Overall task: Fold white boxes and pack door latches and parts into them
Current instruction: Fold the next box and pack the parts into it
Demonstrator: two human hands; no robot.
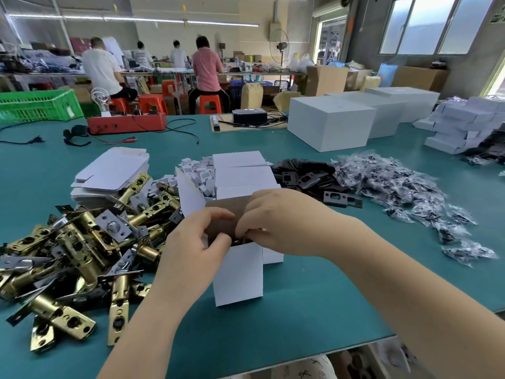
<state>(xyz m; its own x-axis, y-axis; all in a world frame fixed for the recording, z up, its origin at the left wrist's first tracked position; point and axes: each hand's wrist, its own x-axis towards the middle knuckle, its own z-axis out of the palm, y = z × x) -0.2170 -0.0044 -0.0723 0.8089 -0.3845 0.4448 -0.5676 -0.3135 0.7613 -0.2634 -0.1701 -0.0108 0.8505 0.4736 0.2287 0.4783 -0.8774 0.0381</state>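
Note:
A small white box (238, 274) stands upright on the green table (314, 310), its brown-lined top flap (226, 214) raised. My left hand (191, 250) pinches the box's top edge from the left. My right hand (276, 217) curls over the flap from the right, fingertips at the opening. Dark contents show just inside the opening. A heap of brass door latches (73, 250) lies at the left. Flat unfolded white boxes (109, 173) are stacked behind the latches.
Folded white boxes (243, 173) sit behind my hands, beside small white card pieces (196, 170). Dark strike plates (308, 176) and bagged parts (404, 192) spread to the right. Large white cartons (330, 123) stand at the back right. People work at a far bench.

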